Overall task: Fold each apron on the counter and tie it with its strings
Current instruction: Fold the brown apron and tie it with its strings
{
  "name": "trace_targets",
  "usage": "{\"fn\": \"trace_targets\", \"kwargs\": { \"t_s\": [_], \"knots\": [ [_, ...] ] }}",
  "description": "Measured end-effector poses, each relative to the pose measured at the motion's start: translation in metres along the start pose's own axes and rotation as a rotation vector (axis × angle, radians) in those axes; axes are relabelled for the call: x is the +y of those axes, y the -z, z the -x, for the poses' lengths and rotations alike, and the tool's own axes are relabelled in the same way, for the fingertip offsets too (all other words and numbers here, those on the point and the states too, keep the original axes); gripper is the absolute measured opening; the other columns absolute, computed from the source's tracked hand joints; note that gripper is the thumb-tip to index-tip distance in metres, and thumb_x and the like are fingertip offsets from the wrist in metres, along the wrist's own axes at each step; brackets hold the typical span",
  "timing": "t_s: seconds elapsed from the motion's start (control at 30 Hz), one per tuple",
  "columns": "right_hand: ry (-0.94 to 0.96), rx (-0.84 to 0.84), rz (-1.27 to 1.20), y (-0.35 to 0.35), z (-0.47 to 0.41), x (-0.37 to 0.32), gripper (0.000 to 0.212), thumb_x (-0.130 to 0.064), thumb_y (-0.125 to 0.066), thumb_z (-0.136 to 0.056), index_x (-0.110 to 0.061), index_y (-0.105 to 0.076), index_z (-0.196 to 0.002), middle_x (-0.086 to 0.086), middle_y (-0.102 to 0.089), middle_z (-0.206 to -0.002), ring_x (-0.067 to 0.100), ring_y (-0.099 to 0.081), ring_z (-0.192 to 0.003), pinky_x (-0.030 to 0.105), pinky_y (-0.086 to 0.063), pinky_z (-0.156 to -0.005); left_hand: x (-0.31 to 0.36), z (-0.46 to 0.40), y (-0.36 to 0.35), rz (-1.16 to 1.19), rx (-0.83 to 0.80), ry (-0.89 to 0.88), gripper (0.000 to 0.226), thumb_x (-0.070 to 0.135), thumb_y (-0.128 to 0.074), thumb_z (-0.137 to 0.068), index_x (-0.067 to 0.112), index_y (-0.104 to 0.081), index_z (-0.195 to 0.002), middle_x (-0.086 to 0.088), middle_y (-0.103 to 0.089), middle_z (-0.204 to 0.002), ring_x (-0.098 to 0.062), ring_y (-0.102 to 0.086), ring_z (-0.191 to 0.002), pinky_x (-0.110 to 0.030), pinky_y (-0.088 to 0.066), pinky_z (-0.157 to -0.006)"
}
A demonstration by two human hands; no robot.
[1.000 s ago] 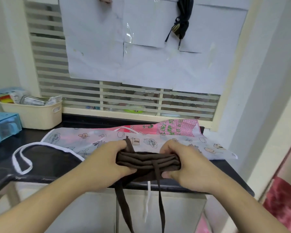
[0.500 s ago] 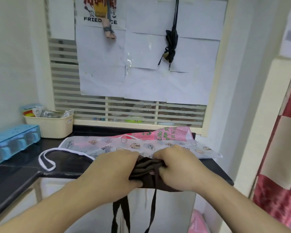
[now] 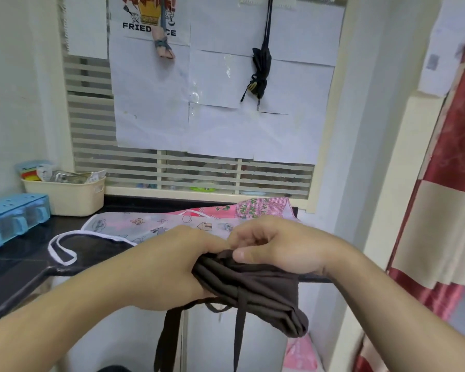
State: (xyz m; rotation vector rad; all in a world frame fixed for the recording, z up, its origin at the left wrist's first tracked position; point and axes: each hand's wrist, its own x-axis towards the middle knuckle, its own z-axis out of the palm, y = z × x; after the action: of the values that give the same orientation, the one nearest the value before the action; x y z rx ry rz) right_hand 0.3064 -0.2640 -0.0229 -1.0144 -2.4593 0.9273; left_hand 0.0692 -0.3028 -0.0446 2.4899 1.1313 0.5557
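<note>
Here, left hand (image 3: pixel 169 269) and right hand (image 3: pixel 282 248), each grip clamped on brown apron (image 3: pixel 255 291), past counter (image 3: pixel 24 275) edge, strings (image 3: pixel 238 334) hanging free.

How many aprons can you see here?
3. A brown apron gripped by both hands; a pale cartoon-print apron flat on the counter; a pink checked apron behind it. More may be hidden.

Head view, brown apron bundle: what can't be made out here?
- Whether a knot is tied: both hands, left hand and right hand, cover the near end of the brown apron.
- String ends: cut off by the bottom edge.
- Pink checked apron: mostly hidden under the cartoon-print apron.
- Beige basket contents: too small to identify.
</note>
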Motion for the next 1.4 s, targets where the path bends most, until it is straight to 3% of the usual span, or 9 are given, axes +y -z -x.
{"fn": "trace_targets", "kwargs": {
  "t_s": [0.07,0.27,0.4,0.53,0.83,1.0,1.1,1.17,1.4],
  "knots": [
    [0.036,0.075,0.006,0.005,0.003,0.001,0.023,-0.016,-0.061,-0.104,-0.020,-0.073,-0.085,0.000,-0.064,-0.075,0.014,-0.053,-0.070,0.035,-0.042,-0.073,0.003,0.003,0.003,-0.026,0.018,0.007,0.017,0.040,-0.079,-0.089,0.037,-0.063,-0.084,0.009,-0.066,-0.079,-0.003,-0.055,-0.067,-0.029,-0.051,-0.067],
    [0.099,0.247,-0.475,0.010,-0.002,0.024,0.022,-0.011,-0.063,-0.100,-0.005,-0.066,-0.079,0.006,-0.042,-0.059,0.016,-0.028,-0.050,0.025,-0.032,-0.049,0.010,0.011,0.015,0.200,-0.041,0.003,0.020,0.012,-0.081,-0.086,0.011,-0.061,-0.082,-0.011,-0.055,-0.078,-0.014,-0.047,-0.069,-0.032,-0.046,-0.062],
    [0.007,0.419,-0.572,-0.023,-0.011,0.056,0.009,0.002,-0.059,-0.086,-0.002,-0.060,-0.078,0.019,-0.044,-0.071,0.027,-0.042,-0.065,0.037,-0.038,-0.063,0.015,0.006,0.020,0.340,0.231,0.121,0.014,0.008,-0.083,-0.084,0.015,-0.072,-0.086,-0.006,-0.064,-0.069,-0.008,-0.057,-0.063,-0.023,-0.046,-0.062],
    [0.024,0.394,-0.553,-0.074,-0.012,0.054,0.031,-0.015,-0.053,-0.096,-0.021,-0.066,-0.069,0.005,-0.031,-0.054,0.014,-0.021,-0.049,0.024,-0.021,-0.044,0.009,0.001,0.016,0.298,0.461,0.374,0.012,0.026,-0.087,-0.083,0.026,-0.075,-0.084,0.001,-0.074,-0.068,-0.014,-0.069,-0.058,-0.026,-0.051,-0.055],
    [0.046,0.443,-0.026,-0.099,-0.006,0.030,0.023,-0.020,-0.054,-0.105,-0.013,-0.059,-0.084,-0.007,-0.040,-0.064,0.005,-0.034,-0.063,0.029,-0.032,-0.061,-0.006,-0.004,0.001,0.094,0.510,0.503,0.016,0.032,-0.081,-0.085,0.025,-0.067,-0.090,0.000,-0.073,-0.075,-0.013,-0.069,-0.067,-0.020,-0.048,-0.050],
    [0.002,0.469,0.019,-0.093,0.000,0.016,0.032,-0.023,-0.059,-0.099,-0.037,-0.056,-0.070,-0.014,-0.048,-0.062,0.004,-0.041,-0.062,0.029,-0.036,-0.062,-0.012,-0.005,-0.004,-0.005,0.371,0.443,0.013,0.027,-0.075,-0.085,0.024,-0.068,-0.075,0.000,-0.069,-0.065,-0.014,-0.066,-0.060,-0.023,-0.047,-0.048],
    [0.013,0.524,-0.048,-0.093,0.006,0.006,0.017,-0.044,-0.057,-0.093,-0.029,-0.058,-0.086,-0.007,-0.054,-0.071,0.008,-0.045,-0.067,0.034,-0.038,-0.066,-0.012,-0.004,-0.004,-0.007,0.358,0.435,0.014,0.025,-0.075,-0.085,0.023,-0.068,-0.073,-0.002,-0.069,-0.068,-0.016,-0.066,-0.062,-0.024,-0.047,-0.051],
    [0.027,0.571,-0.053,-0.095,0.004,0.002,0.040,-0.058,-0.055,-0.089,-0.018,-0.057,-0.090,0.000,-0.055,-0.076,0.015,-0.048,-0.072,0.038,-0.040,-0.067,-0.012,-0.004,-0.004,0.011,0.369,0.444,0.015,0.025,-0.077,-0.085,0.025,-0.067,-0.073,0.000,-0.069,-0.067,-0.013,-0.064,-0.061,-0.022,-0.045,-0.051],
    [-0.001,0.638,0.531,-0.097,0.012,-0.009,0.019,-0.042,-0.033,-0.106,-0.033,-0.040,-0.091,-0.012,-0.042,-0.101,0.016,-0.050,-0.092,0.035,-0.048,-0.077,-0.015,0.000,-0.011,-0.099,0.312,0.451,0.003,0.023,-0.067,-0.080,0.023,-0.070,-0.080,0.000,-0.071,-0.068,-0.016,-0.067,-0.063,-0.039,-0.058,-0.059]
  ]
}}
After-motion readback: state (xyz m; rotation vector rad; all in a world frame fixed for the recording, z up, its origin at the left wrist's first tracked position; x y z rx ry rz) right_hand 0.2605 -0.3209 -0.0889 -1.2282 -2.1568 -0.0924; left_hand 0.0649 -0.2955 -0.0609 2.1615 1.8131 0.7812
